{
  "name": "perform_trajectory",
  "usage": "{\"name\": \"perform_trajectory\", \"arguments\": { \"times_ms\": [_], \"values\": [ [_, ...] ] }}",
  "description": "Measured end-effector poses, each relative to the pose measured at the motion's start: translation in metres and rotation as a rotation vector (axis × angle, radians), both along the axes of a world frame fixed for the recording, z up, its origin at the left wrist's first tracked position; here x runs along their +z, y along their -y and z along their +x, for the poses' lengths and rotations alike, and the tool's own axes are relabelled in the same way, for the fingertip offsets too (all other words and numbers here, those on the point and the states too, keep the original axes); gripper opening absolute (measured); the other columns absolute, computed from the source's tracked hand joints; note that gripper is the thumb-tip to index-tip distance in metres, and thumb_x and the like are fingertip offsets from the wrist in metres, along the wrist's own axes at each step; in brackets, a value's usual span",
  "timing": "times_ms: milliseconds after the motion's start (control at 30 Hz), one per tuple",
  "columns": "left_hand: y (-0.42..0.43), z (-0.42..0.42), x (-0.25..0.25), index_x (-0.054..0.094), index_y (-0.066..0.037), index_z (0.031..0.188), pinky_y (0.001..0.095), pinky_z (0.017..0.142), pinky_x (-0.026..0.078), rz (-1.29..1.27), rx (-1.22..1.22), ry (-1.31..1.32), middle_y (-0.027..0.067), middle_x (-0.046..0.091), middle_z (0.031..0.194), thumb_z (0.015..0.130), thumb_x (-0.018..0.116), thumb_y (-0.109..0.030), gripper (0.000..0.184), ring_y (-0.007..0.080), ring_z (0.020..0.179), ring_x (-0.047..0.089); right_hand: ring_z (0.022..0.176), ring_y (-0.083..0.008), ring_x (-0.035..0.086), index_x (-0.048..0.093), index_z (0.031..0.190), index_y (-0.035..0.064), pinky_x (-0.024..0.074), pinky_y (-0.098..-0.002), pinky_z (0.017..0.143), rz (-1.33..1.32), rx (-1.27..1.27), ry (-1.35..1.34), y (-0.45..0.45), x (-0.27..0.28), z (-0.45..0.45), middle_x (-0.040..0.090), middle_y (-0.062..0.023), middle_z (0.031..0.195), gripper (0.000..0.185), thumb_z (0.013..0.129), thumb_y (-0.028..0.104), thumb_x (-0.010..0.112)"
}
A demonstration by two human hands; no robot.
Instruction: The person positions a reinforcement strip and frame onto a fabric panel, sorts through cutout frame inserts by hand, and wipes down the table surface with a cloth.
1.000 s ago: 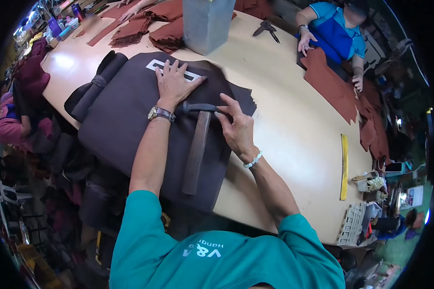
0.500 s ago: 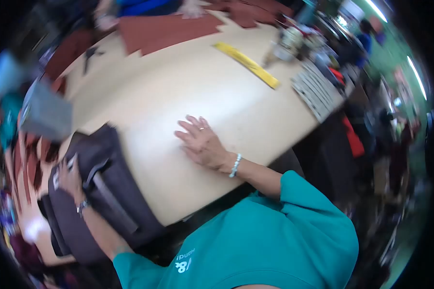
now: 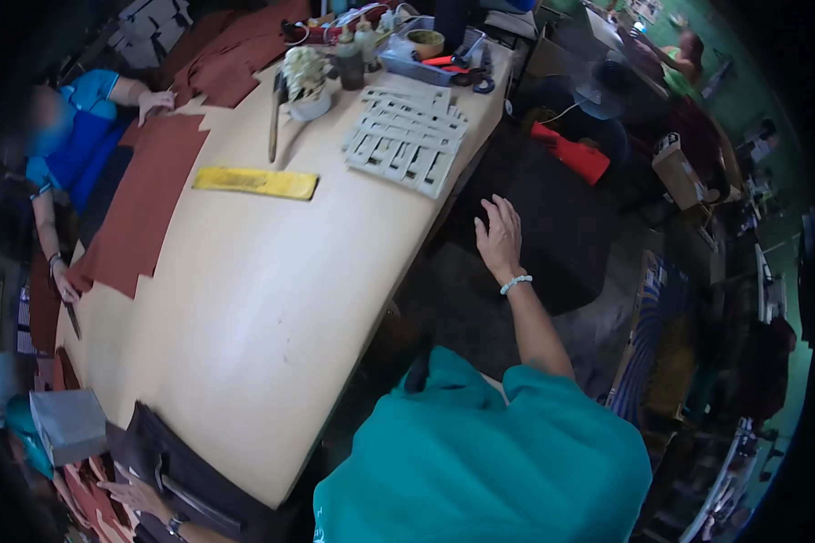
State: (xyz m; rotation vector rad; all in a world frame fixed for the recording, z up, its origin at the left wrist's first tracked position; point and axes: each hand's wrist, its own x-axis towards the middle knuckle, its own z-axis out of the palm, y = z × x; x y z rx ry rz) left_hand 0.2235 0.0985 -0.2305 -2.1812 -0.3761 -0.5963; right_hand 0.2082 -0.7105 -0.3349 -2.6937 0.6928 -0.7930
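Note:
At the lower left, my left hand lies with spread fingers on a dark brown leather-like piece that has a strap across it. My right hand is held out past the table's edge, fingers apart and holding nothing. Beneath or beyond it is a large dark brown sheet or covered surface; whether they touch I cannot tell. A grey block stands close to my left hand.
On the pale table are a yellow ruler, slotted pale templates, a mallet-like tool and a tool tray. Across it, a co-worker handles reddish-brown leather. A red object lies beyond my right hand.
My view has swung to the right. My right hand has moved from above the table to beyond its edge. My left hand stays on the dark leather-like piece.

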Motion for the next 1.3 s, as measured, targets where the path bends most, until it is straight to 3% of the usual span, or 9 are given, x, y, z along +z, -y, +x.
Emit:
{"name": "perform_trajectory", "arguments": {
  "times_ms": [33, 133, 267, 333, 400, 700, 1033, 1133, 1300],
  "values": [
    [0.014, 0.001, 0.004, 0.018, -0.017, 0.144, 0.0459, 0.106, 0.028, 0.144, -0.322, 0.157, 0.0217, 0.015, 0.147, 0.095, 0.044, -0.025, 0.056, 0.0375, 0.129, 0.031, 0.119, -0.0332, 0.041, 0.053, 0.114, 0.003, 0.0328, -0.0446, 0.1, 0.001, -0.041, -0.02, 0.018, -0.008, 0.002, 0.047, -0.0161, 0.125, 0.037, 0.08, 0.018, 0.059],
    [0.158, 0.004, 0.017, 0.02, -0.004, 0.141, 0.0441, 0.107, 0.026, -0.606, -0.441, 0.367, 0.0219, 0.018, 0.146, 0.094, 0.045, -0.029, 0.059, 0.0375, 0.129, 0.03, 0.12, -0.0332, 0.04, 0.048, 0.12, 0.0026, 0.0336, -0.0461, 0.098, 0.076, -0.209, -0.065, 0.076, -0.034, 0.02, 0.045, -0.0165, 0.128, 0.047, 0.08, 0.024, 0.062],
    [0.306, -0.008, -0.012, 0.025, 0.0, 0.138, 0.0409, 0.111, 0.017, -0.865, -0.666, 0.092, 0.0209, 0.018, 0.146, 0.089, 0.055, -0.023, 0.062, 0.0341, 0.136, 0.018, 0.126, -0.0345, 0.035, 0.036, 0.131, 0.0041, 0.0321, -0.0501, 0.099, 0.259, -0.477, -0.161, 0.127, -0.051, 0.059, 0.039, -0.0175, 0.134, 0.069, 0.078, 0.036, 0.065],
    [0.391, -0.022, -0.009, 0.022, -0.001, 0.14, 0.0401, 0.111, 0.014, -1.299, -0.511, -0.122, 0.0194, 0.02, 0.147, 0.088, 0.057, -0.019, 0.065, 0.032, 0.137, 0.015, 0.127, -0.0355, 0.032, 0.033, 0.134, 0.0053, 0.0301, -0.0529, 0.1, 0.28, -0.535, -0.212, 0.137, -0.056, 0.077, 0.034, -0.0181, 0.138, 0.074, 0.077, 0.04, 0.065],
    [0.443, -0.03, -0.015, 0.02, -0.001, 0.141, 0.0439, 0.111, 0.01, -1.548, -0.599, -0.214, 0.0183, 0.022, 0.146, 0.089, 0.053, -0.02, 0.065, 0.0303, 0.138, 0.014, 0.13, -0.0377, 0.027, 0.03, 0.136, 0.0066, 0.0255, -0.0577, 0.1, 0.312, -0.463, -0.286, 0.14, -0.072, 0.086, 0.029, -0.0183, 0.141, 0.081, 0.075, 0.047, 0.065],
    [0.472, -0.022, -0.034, 0.024, -0.001, 0.139, 0.0545, 0.105, 0.013, -1.182, -0.475, -0.453, 0.0177, 0.029, 0.143, 0.092, 0.042, -0.035, 0.06, 0.0354, 0.133, 0.023, 0.133, -0.0496, 0.009, 0.023, 0.142, 0.0086, 0.0098, -0.0684, 0.099, 0.316, -0.501, -0.465, 0.12, -0.075, 0.119, 0.016, -0.0203, 0.147, 0.097, 0.07, 0.065, 0.058],
    [0.474, -0.02, -0.036, 0.033, -0.003, 0.137, 0.0536, 0.104, 0.015, -1.071, -0.475, -0.457, 0.0172, 0.03, 0.142, 0.092, 0.044, -0.031, 0.054, 0.0351, 0.132, 0.025, 0.134, -0.042, 0.017, 0.037, 0.135, 0.0053, 0.0191, -0.0662, 0.1, 0.567, -0.266, -0.344, 0.144, -0.055, 0.094, 0.026, -0.0181, 0.144, 0.081, 0.074, 0.051, 0.063],
    [0.476, -0.019, -0.038, 0.033, -0.004, 0.137, 0.0534, 0.104, 0.015, -1.066, -0.473, -0.441, 0.0173, 0.03, 0.142, 0.092, 0.045, -0.03, 0.054, 0.0346, 0.132, 0.025, 0.134, -0.0405, 0.017, 0.034, 0.136, 0.0053, 0.0203, -0.0655, 0.1, 0.451, -0.068, -0.491, 0.128, -0.037, 0.065, 0.023, -0.0178, 0.146, 0.085, 0.072, 0.053, 0.064],
    [0.48, -0.019, -0.034, 0.036, 0.0, 0.134, 0.0466, 0.105, 0.019, -0.982, -0.486, -0.435, 0.0196, 0.031, 0.14, 0.093, 0.043, -0.027, 0.05, 0.0356, 0.129, 0.028, 0.132, -0.043, 0.022, 0.019, 0.142, 0.0115, 0.0315, -0.0594, 0.099, -0.007, 0.049, -0.71, 0.09, -0.046, 0.015, 0.017, -0.0187, 0.146, 0.089, 0.07, 0.016, 0.071]
  ]
}}
